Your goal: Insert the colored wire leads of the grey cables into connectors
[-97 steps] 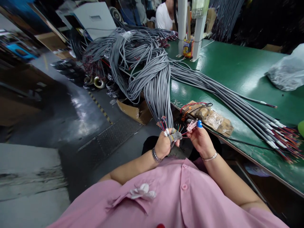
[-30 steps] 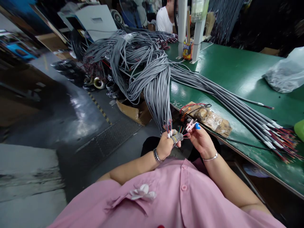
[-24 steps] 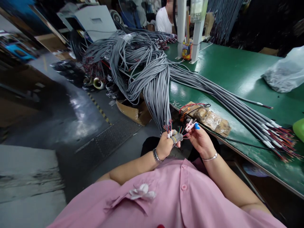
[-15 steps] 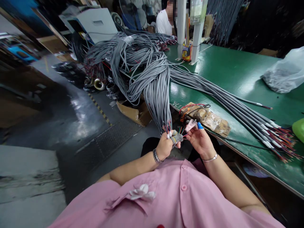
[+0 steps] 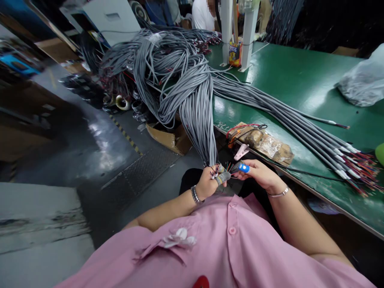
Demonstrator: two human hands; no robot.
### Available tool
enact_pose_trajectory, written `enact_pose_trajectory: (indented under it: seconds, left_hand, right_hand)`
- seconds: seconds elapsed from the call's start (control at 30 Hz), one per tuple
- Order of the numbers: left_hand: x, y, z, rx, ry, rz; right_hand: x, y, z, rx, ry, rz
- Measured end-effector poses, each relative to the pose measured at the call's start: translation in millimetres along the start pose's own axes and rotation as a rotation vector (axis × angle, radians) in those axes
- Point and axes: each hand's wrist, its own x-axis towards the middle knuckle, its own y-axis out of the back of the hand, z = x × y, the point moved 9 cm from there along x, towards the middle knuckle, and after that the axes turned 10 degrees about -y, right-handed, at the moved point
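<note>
My left hand (image 5: 207, 183) is closed round the end of a bunch of grey cables (image 5: 199, 120), its thumb in a grey finger cover. Thin coloured wires (image 5: 229, 166) fan out beyond that thumb. My right hand (image 5: 262, 174), with blue tape (image 5: 244, 168) and a dark covered fingertip, pinches at these wires; which strands lie between the fingers is too small to tell. Just above it, a pale pink clip (image 5: 241, 152) sits at the edge of a taped wooden block (image 5: 264, 145) on the bench.
Along the green bench (image 5: 288, 84) lies another row of grey cables (image 5: 300, 132) with bared coloured ends. A plastic bag (image 5: 364, 82) rests at the right. White posts (image 5: 248, 44) rise at the back, near a person in white (image 5: 203, 16). An open carton (image 5: 163, 138) stands below.
My right hand has come down from beside the pink clip, and its fingers have closed at the coloured wires. My left hand keeps its hold on the cables. The view has shifted slightly.
</note>
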Motion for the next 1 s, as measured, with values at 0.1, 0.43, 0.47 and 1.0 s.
enact_pose_trajectory:
  seconds: [0.1, 0.43, 0.47, 1.0]
  left_hand:
    - [-2.1, -1.9, -6.0, 0.025, 0.013, -0.017]
    - [-2.8, -12.0, -6.6, 0.14, 0.014, -0.181]
    - [-2.4, -12.7, -8.6, 0.16, 0.025, -0.201]
    - [4.1, 3.9, -0.7, -0.136, 0.007, 0.047]
  right_hand:
    - [-1.8, -5.3, -13.5, -0.078, 0.062, -0.014]
    - [3.6, -13.7, -10.1, -0.102, 0.167, 0.174]
    - [1.7, -15.2, -11.6, -0.133, 0.213, 0.223]
    - [-18.7, -17.7, 4.2, 0.072, 0.328, 0.359]
